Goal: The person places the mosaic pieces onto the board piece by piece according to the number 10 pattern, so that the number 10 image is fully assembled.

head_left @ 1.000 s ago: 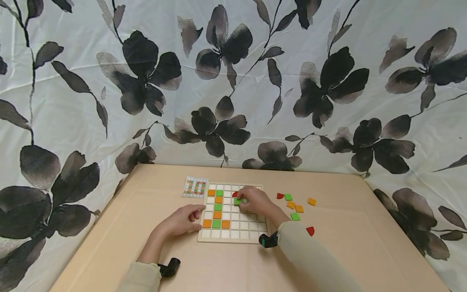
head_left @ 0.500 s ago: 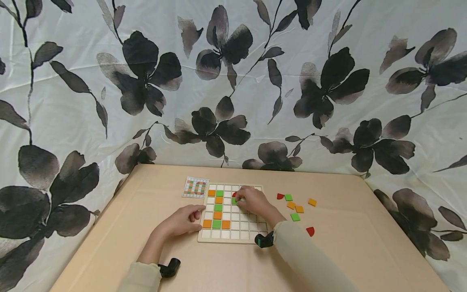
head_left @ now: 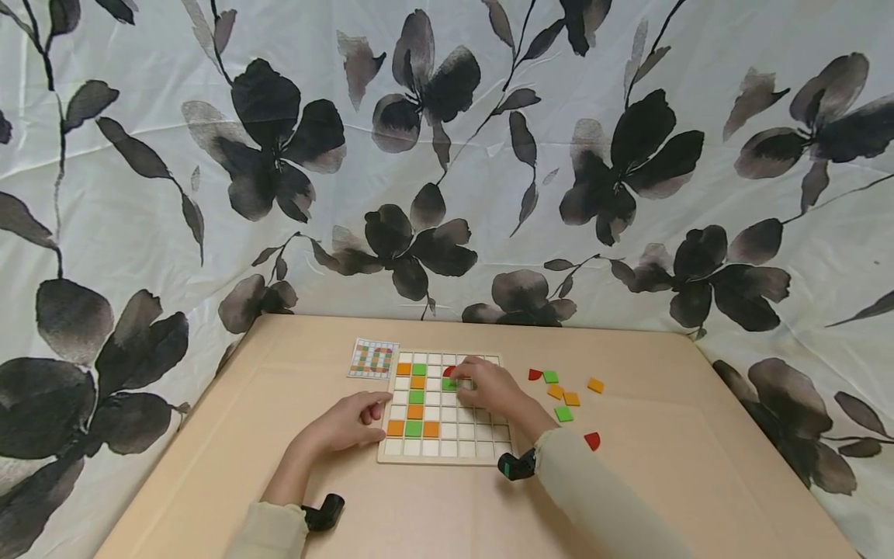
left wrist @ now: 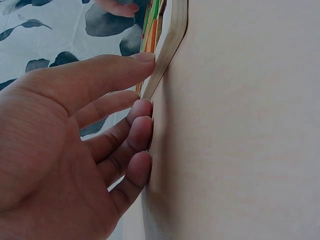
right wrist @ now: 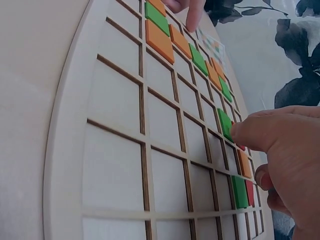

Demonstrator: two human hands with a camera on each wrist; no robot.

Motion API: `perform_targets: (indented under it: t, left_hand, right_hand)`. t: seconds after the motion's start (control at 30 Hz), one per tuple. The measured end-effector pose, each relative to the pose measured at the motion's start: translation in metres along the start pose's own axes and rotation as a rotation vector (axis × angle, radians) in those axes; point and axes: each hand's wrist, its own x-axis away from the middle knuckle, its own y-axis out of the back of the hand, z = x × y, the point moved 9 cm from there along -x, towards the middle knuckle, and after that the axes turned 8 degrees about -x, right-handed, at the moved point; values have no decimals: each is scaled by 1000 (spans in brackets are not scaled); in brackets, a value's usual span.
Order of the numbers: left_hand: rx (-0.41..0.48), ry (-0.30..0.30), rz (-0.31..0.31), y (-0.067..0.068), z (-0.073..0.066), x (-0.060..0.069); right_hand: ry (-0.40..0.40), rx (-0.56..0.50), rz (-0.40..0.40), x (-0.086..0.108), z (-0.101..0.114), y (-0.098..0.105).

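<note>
Beside the left edge of the wooden grid board [head_left: 454, 460], my left hand [head_left: 347, 423] rests with thumb and index fingertip touching the frame; the left wrist view shows its fingers [left wrist: 141, 131] loosely bent. My right hand [head_left: 492, 388] is over the board's upper middle. Its thumb [right wrist: 250, 131] touches a green tile [right wrist: 225, 123] lying in a cell, just below a red piece [head_left: 449, 372] in the head view. Orange tiles [head_left: 431, 428] and green tiles [head_left: 414, 428] fill several cells at the board's left. The right hand hides cells at the upper right.
A small patterned card [head_left: 373, 359] lies at the board's upper left. Loose red pieces [head_left: 592, 441], green tiles [head_left: 563, 414] and orange tiles [head_left: 596, 385] are scattered on the table [head_left: 663, 466] to the right. A floral cloth [head_left: 517, 178] hangs behind.
The green tile under my right hand has shifted slightly left and now lies in its cell. My right hand moved left, then slightly back right. The left hand stayed still.
</note>
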Motion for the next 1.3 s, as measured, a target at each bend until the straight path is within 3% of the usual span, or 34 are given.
perform_targets:
  t: [0.17,0.47,0.7,0.97,1.3]
  left_hand:
    - [4,-6,1,0,0,0]
    - [0,-12,3,-1,2,0]
    - [-10,-20,9,0,0,1]
    - [-10,-23,10,-1,0,1]
    - [-9,-24,6,1,-1,1]
  right_hand:
    - [-43,-27,-15,10,-7,9]
    - [-38,-27,-54,24,-17,22]
    - [-94,-33,-58,33,-29,27]
    - [-43,0,-83,44,-36,36]
    - [-42,30,-135,62,-55,52]
